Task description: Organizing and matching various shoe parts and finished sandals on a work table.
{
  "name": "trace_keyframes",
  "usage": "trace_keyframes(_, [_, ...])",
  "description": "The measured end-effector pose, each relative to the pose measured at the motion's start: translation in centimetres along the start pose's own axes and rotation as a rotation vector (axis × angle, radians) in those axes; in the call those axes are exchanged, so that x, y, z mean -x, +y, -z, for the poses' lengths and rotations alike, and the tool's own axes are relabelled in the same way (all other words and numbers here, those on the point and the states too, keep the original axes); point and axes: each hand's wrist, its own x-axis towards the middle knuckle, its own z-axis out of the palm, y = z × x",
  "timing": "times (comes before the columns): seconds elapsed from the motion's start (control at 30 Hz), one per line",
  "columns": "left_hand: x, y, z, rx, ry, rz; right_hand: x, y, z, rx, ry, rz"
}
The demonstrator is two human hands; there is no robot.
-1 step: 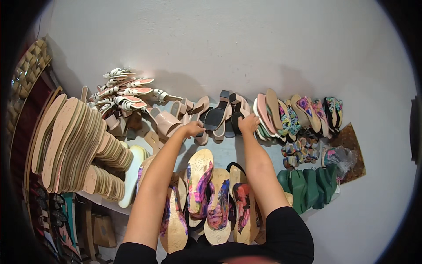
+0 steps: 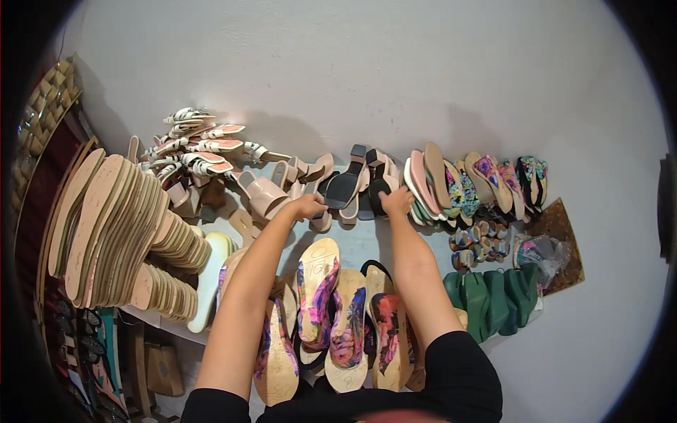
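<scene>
- We see 2 black-soled, block-heeled sandals: the left sandal and the right sandal, soles turned toward us.
- Both lie toward the back of the tabletop, beside pale pink sandals.
- Our left grip and right grip meet their toe ends; whether either is clasped, we cannot tell.

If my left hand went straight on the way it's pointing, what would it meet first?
Likely the black-soled, block-heeled sandal close by your left hand, though depth is unclear.
</scene>
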Motion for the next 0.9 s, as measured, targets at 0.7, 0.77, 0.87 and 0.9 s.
trace_keyframes(0.7, [0.2,0.0,0.3,-0.079,-0.017,0.029,-4.8,5.8,-5.5,-1.076,-0.792,-0.470])
trace_keyframes(0.77, [0.1,2.2,-0.6,-0.099,-0.039,0.014,-6.5,6.3,-4.7,-1.000,-0.639,-0.435])
trace_keyframes(0.87, [0.9,-0.5,0.2,-0.110,-0.018,0.059,-1.7,0.6,-3.6,-0.129,0.017,-0.660])
trace_keyframes(0.9, [1.8,-1.4,0.8,-0.103,-0.006,0.081,1.5,-2.2,-2.3,-0.140,0.159,-0.521])
